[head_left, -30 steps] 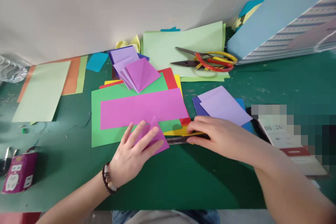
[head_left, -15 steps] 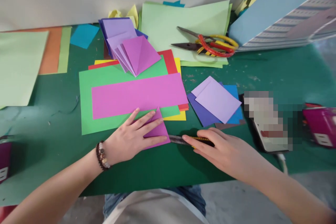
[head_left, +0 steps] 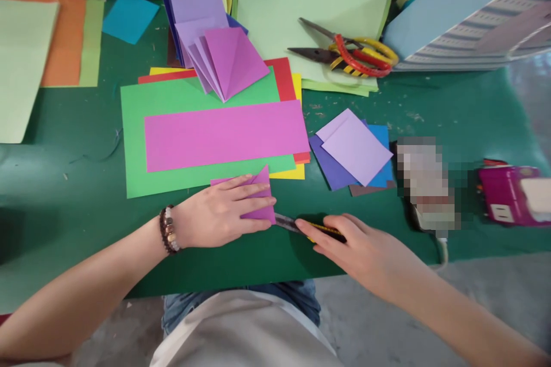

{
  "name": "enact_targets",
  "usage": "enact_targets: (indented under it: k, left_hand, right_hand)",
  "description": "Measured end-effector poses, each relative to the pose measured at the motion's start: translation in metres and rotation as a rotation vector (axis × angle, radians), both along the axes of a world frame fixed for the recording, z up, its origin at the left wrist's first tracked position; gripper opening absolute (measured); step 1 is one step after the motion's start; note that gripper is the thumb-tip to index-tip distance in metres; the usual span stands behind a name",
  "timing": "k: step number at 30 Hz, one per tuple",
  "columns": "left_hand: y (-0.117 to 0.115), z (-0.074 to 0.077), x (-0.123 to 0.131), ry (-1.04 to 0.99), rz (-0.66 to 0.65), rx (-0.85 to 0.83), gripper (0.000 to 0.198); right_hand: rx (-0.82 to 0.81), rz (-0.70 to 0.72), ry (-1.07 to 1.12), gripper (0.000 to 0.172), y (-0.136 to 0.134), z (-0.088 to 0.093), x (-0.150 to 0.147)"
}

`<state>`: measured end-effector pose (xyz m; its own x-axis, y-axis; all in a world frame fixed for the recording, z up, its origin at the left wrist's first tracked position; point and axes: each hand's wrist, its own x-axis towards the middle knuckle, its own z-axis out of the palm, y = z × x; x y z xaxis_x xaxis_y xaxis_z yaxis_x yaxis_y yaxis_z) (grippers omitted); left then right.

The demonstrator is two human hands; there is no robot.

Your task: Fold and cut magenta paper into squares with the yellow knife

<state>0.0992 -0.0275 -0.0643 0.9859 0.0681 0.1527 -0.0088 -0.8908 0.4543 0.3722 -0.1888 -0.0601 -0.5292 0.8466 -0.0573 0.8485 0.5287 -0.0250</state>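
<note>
My left hand (head_left: pixel 219 212) lies flat, fingers stretched out, pressing a small folded purple paper (head_left: pixel 262 202) onto the green table mat (head_left: pixel 77 206). A bead bracelet (head_left: pixel 169 229) circles that wrist. Just to the right, my right hand (head_left: pixel 353 243) grips a yellow-and-black utility knife (head_left: pixel 312 225). Its blade points left and meets the folded paper's lower right corner. Behind my hands lies a long pink strip (head_left: pixel 221 135) on a green sheet (head_left: pixel 133 143), over red and yellow sheets.
Folded purple squares (head_left: pixel 215 49) are stacked at the back. Scissors (head_left: pixel 348 54) rest on a pale green sheet (head_left: pixel 301 11). Lilac, blue and violet squares (head_left: pixel 355 149) lie at the right, beside a blurred device and a magenta box (head_left: pixel 510 195). A blue board (head_left: pixel 451 0) leans back right.
The view has tilted down and shifted, so the table contents sit higher in frame. My right hand has drawn back toward me with the knife; my left hand stays on the folded paper.
</note>
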Motion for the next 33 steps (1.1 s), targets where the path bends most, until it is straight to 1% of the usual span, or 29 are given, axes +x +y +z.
enact_targets:
  k: [4, 7, 10, 15, 20, 24, 29, 33]
  left_hand:
    - [-0.002, -0.001, 0.001, -0.003, 0.001, -0.047, 0.035]
    - [-0.001, -0.001, 0.001, 0.001, 0.011, -0.103, 0.036]
    - [0.0, -0.001, 0.002, 0.004, 0.011, -0.123, 0.037]
    - [0.0, -0.002, 0.001, 0.056, -0.005, -0.082, 0.036]
    - [0.0, -0.002, 0.001, 0.055, 0.0, -0.12, 0.036]
    - [0.001, -0.002, 0.002, 0.098, -0.012, -0.083, 0.037]
    - [0.001, -0.003, 0.0, 0.062, -0.021, -0.055, 0.034]
    - [0.001, -0.006, 0.0, 0.04, -0.017, -0.048, 0.034]
  right_hand:
    - [0.013, -0.011, -0.024, 0.051, -0.008, 0.0, -0.006]
    - [-0.007, -0.004, -0.009, 0.054, -0.007, 0.0, -0.007]
    - [-0.041, -0.013, 0.029, 0.056, -0.005, 0.0, -0.004]
    - [-0.043, 0.012, 0.027, 0.058, -0.005, -0.002, 0.0]
    - [-0.031, 0.047, 0.006, 0.058, -0.006, -0.002, 0.004]
    - [-0.035, 0.081, 0.002, 0.06, -0.004, -0.001, 0.006]
    - [-0.026, 0.082, 0.012, 0.06, -0.002, 0.001, 0.008]
    - [-0.016, 0.114, -0.002, 0.057, -0.002, 0.001, 0.009]
